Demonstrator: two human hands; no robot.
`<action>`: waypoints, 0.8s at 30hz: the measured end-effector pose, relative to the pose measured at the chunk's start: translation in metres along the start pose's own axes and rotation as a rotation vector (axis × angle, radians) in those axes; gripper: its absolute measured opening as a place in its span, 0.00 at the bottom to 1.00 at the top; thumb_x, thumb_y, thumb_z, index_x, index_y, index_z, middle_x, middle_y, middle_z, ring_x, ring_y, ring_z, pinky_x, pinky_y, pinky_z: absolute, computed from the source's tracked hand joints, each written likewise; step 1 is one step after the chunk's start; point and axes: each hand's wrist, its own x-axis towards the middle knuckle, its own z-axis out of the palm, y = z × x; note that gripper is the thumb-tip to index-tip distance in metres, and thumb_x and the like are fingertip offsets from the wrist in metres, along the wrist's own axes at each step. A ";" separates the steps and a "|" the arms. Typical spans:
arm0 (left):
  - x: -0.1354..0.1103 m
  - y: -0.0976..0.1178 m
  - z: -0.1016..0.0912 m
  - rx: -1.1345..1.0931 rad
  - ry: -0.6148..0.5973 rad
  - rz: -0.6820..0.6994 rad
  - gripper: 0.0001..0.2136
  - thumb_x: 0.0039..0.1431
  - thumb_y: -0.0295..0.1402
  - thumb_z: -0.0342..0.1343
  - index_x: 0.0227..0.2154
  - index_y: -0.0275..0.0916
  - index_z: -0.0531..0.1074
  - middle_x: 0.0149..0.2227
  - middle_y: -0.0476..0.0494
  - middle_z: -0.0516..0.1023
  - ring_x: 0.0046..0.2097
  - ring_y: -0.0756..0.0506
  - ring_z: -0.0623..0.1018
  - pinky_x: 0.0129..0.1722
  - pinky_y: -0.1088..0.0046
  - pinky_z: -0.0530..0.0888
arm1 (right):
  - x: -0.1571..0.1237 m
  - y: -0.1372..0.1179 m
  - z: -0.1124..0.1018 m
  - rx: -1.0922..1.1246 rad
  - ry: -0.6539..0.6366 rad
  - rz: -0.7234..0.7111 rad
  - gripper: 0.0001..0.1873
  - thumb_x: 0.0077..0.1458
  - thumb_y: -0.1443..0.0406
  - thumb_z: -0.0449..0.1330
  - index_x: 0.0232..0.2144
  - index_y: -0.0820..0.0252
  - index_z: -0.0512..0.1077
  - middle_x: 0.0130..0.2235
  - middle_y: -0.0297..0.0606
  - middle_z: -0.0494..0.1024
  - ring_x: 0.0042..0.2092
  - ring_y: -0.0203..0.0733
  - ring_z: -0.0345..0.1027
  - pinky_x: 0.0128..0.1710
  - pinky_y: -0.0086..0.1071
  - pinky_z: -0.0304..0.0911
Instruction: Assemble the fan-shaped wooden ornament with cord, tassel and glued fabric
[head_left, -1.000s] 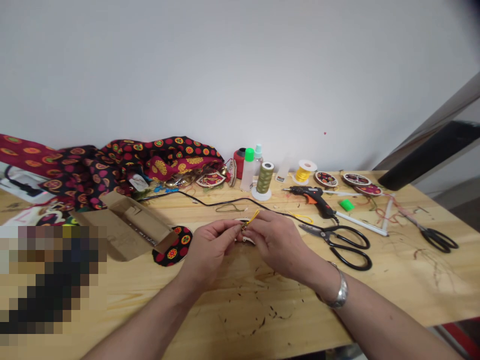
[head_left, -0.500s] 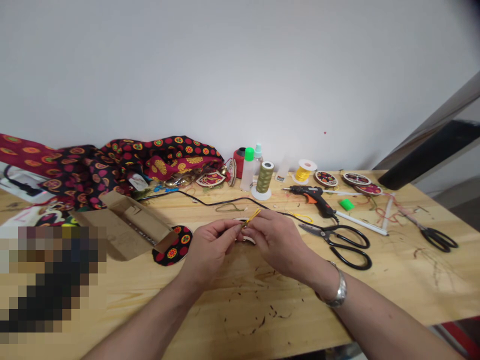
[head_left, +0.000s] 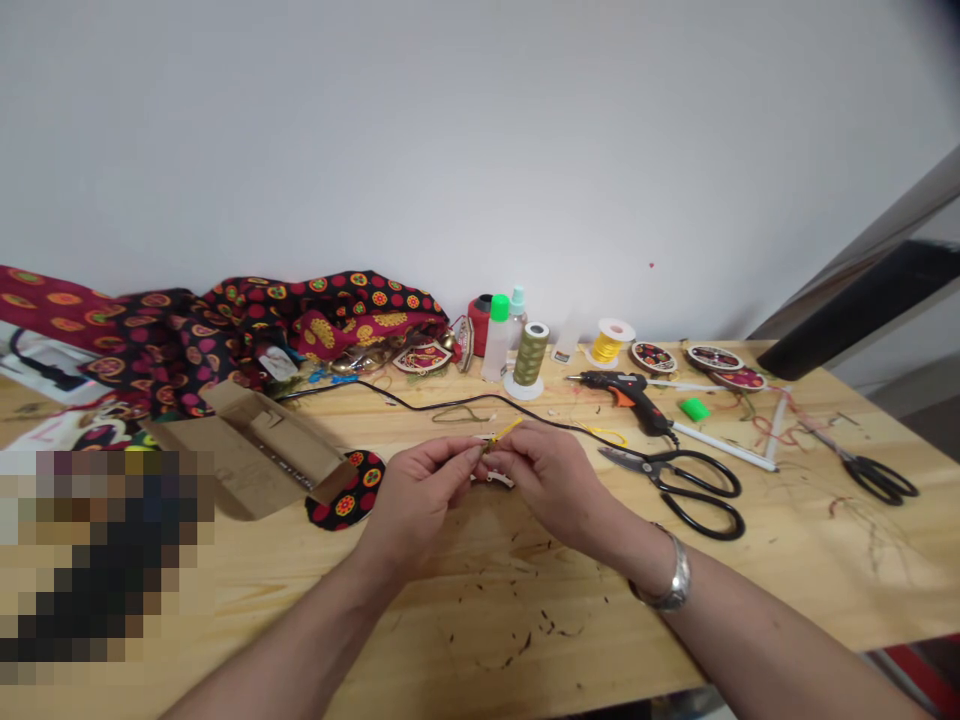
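Head | left hand (head_left: 420,495), right hand (head_left: 555,480) pinch one yellow cord (head_left: 508,431) | two scissors (head_left: 694,490) (head_left: 874,477)

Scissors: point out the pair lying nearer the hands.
The large black scissors just right of the right hand pinching the yellow cord, beside the glue gun. The smaller pair lies far off by the table's right end.

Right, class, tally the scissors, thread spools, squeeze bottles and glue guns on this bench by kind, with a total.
Scissors: 2 (large scissors, far-right scissors)
Thread spools: 3 (red spool, olive spool, yellow spool)
Squeeze bottles: 2 (green-capped bottle, teal-capped bottle)
Glue guns: 1 (glue gun)
Total: 8
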 end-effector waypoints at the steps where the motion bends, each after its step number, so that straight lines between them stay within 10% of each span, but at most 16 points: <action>1: 0.000 0.000 0.000 -0.002 0.000 0.000 0.12 0.45 0.36 0.63 0.30 0.32 0.78 0.21 0.48 0.72 0.19 0.57 0.57 0.19 0.79 0.51 | 0.000 0.000 0.000 0.011 -0.001 0.002 0.08 0.55 0.69 0.56 0.26 0.59 0.74 0.28 0.33 0.73 0.31 0.34 0.65 0.32 0.26 0.57; 24: -0.001 0.003 0.002 -0.037 -0.019 -0.003 0.10 0.45 0.35 0.63 0.26 0.32 0.77 0.21 0.49 0.71 0.19 0.58 0.57 0.19 0.79 0.51 | 0.001 -0.005 -0.004 0.219 -0.015 0.047 0.10 0.52 0.69 0.56 0.22 0.63 0.74 0.22 0.31 0.70 0.25 0.30 0.59 0.25 0.24 0.54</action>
